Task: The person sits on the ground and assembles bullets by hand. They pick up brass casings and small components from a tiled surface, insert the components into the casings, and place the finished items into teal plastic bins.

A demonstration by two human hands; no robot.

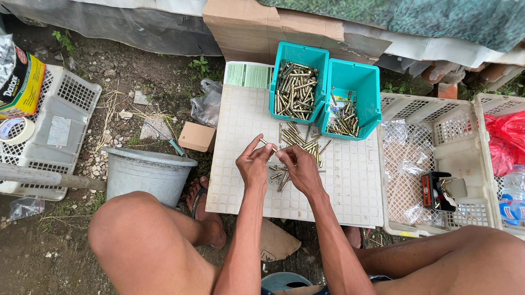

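A white gridded board (238,181) carries two teal bins (298,79) of brass bolts along its far edge. A loose pile of bolts (297,144) lies mid-board. Above it, the left hand (254,164) and right hand (299,166) pinch one bolt (269,145) together.

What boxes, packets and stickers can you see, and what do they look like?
Yellow, red and black printed carton: far left, on the white plastic crate.
Pale rectangular sticker: on that crate's top.
Green and white printed paper sheet: behind the white tile board.
Blue and white packet: inside the right teal bin.
Small black and red box: in the right-hand white basket.
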